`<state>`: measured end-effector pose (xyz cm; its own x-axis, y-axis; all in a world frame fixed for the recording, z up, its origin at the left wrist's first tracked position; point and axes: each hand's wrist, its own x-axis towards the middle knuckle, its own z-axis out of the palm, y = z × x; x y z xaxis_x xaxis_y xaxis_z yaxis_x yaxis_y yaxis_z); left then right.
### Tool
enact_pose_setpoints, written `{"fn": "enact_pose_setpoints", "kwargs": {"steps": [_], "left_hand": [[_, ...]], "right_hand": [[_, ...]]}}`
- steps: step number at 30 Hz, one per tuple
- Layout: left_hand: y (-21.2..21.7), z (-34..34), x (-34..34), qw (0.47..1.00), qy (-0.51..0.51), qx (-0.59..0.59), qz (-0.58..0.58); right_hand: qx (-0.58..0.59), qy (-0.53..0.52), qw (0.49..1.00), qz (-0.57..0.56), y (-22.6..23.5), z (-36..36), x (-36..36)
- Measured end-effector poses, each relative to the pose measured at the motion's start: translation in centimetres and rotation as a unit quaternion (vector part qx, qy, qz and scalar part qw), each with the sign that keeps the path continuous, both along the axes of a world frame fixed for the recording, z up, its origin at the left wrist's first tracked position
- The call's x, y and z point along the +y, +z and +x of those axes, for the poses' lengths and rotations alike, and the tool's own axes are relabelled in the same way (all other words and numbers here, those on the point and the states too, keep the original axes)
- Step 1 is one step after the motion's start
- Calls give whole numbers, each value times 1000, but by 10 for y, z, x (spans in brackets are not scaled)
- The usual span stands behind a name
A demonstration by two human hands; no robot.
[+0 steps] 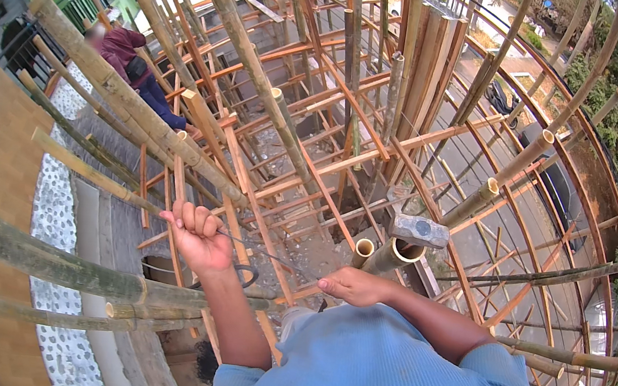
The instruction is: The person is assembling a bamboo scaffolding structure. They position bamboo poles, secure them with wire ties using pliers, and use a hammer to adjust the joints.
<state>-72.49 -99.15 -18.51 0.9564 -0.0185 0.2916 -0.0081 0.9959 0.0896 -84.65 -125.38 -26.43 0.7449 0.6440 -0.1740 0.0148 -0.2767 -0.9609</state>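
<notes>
Blue shirt nearest — left hand and right hand clamp dark wire (slanting down rightward).

We look down on a lattice of reddish wooden battens, crossed and interlaced at many angles among bamboo poles. Near us, right of centre, a hammer sits with its metal head at the open mouth of a thick bamboo pole. Below the battens we see rubble scattered over grey ground; to the right, a dark car stands on pavement.
</notes>
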Motion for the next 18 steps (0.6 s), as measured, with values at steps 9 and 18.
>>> {"fn": "enact_pose_setpoints", "kwargs": {"steps": [9, 18], "left_hand": [[-1, -16, -25, 997, -40, -21, 63], [-32, -7, 23, 958, -70, 256, -107]], "right_hand": [[-21, -58, 998, -5, -38, -11, -9], [-122, -104, 984, -83, -47, -10, 15]]}}
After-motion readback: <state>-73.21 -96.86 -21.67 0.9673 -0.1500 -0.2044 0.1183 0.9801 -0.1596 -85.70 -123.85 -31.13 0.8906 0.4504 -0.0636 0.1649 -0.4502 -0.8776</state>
